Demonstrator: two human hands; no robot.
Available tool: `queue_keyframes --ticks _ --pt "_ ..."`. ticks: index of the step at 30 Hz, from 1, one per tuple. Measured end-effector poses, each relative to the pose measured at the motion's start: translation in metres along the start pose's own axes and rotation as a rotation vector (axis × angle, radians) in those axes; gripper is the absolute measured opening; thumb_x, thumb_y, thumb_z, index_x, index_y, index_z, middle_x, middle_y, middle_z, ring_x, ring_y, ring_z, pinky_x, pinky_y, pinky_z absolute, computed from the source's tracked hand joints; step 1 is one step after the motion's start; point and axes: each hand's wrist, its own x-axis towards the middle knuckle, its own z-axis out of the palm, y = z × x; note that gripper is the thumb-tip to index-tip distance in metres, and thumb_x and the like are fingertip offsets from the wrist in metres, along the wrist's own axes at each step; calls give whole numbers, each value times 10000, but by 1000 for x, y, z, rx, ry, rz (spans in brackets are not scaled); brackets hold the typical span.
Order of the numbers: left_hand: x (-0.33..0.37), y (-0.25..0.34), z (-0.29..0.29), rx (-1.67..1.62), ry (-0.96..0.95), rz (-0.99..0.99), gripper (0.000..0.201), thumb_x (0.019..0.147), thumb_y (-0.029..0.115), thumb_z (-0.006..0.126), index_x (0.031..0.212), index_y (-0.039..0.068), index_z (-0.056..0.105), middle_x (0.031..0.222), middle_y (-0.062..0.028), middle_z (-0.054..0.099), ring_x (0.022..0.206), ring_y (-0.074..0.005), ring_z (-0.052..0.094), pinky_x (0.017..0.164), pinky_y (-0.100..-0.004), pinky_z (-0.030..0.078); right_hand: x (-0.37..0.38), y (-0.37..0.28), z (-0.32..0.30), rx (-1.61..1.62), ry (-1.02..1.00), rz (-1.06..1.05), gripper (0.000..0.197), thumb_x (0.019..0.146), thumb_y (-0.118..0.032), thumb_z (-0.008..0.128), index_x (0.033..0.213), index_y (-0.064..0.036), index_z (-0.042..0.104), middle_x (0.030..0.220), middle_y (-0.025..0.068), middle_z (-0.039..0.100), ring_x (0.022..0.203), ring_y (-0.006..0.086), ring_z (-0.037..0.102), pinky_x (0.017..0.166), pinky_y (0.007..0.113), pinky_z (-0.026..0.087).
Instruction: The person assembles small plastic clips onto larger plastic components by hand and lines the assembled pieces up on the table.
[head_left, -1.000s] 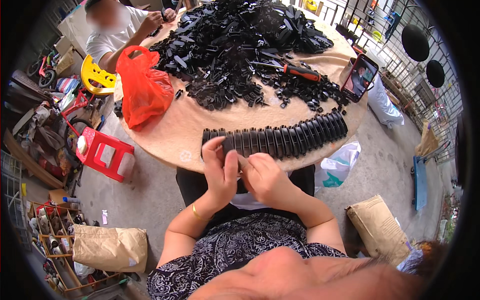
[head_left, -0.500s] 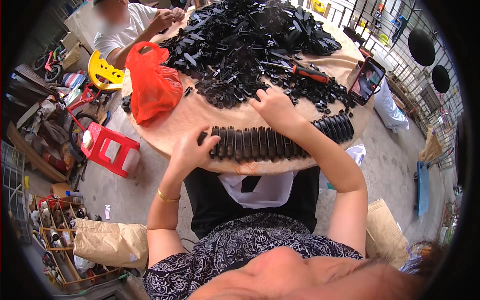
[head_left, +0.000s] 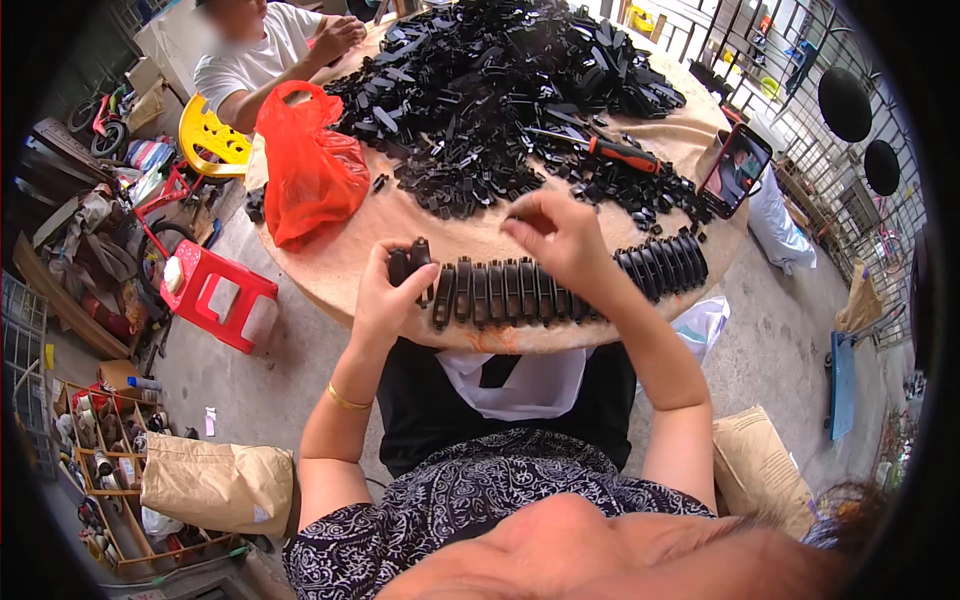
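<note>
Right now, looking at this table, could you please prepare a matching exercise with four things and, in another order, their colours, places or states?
1. left hand
2. screwdriver
3. plastic bag
4. phone

A. red-and-black handled
B. screen lit, near the table's right edge
C. holding black parts
D. all red, left side of the table

Pairs: 1-C, 2-A, 3-D, 4-B

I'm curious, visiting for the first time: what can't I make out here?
In the head view:
Part of the row of black pieces: hidden behind the right grip.
Whether that grip holds anything: too small to tell.
Contents of the red bag: hidden by its sides.
Far side of the black heap: cut off by the upper edge.
</note>
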Motion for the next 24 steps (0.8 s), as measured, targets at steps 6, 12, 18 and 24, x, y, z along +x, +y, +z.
queue_keyframes --ticks 6,12,18,24 --pt "-7 7 20 -748 -264 -181 383 829 210 616 1109 -21 498 820 -28 564 722 -106 557 697 -233 469 -37 -33 29 736 -46 305 148 772 -25 638 901 34 596 774 44 623 692 69 585 618 210 483" --pt "-15 3 42 -686 -64 -89 307 857 293 566 953 1 563 828 -33 582 712 -96 562 637 -216 473 -45 -31 31 145 42 -84 177 721 -70 675 869 2 611 701 87 611 573 141 583 529 246 469" --pt "-20 9 48 -608 -27 -52 293 870 289 551 928 2 574 826 -13 576 717 -63 521 652 -194 440 -49 -31 32 44 163 -190 193 690 -49 655 855 -12 562 727 106 584 614 256 581 549 319 475" --pt "-21 9 48 -463 9 -5 232 867 231 563 881 0 574 783 -4 575 672 -57 512 607 -188 424 -47 -38 19 -22 -50 -258 168 700 -62 641 818 -10 534 675 111 544 579 249 562 517 319 461"
